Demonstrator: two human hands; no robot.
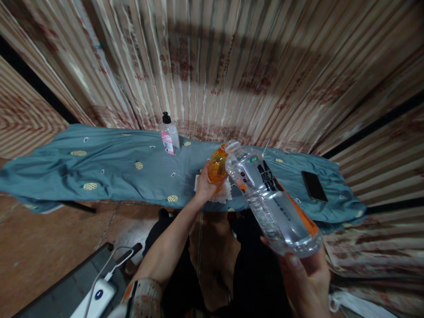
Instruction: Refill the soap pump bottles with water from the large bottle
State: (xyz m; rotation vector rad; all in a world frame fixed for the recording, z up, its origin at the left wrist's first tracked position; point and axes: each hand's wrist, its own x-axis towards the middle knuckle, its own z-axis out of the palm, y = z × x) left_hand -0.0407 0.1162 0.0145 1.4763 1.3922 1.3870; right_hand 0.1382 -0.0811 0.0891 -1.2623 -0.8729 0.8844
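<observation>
My left hand (pixel 206 184) is closed around an orange, see-through bottle (pixel 217 166) over the middle of the cloth-covered bench. In my right hand (pixel 306 278) is a large clear plastic bottle (pixel 270 198) with a silver and orange label, gripped near its base. It is tilted, its neck pointing up and left, and its mouth appears right at the top of the orange bottle. Whether the two rims touch, I cannot tell. Under my left hand lies a pale cloth (pixel 225 193) with a scalloped edge, partly covered.
A clear pump bottle (pixel 170 137) with black top and pink label stands left on the teal cloth (pixel 115 163). A dark phone (pixel 314 186) lies at the right. Patterned curtains (pixel 205 66) hang behind. A white power bank (pixel 96 298) with cable is at lower left.
</observation>
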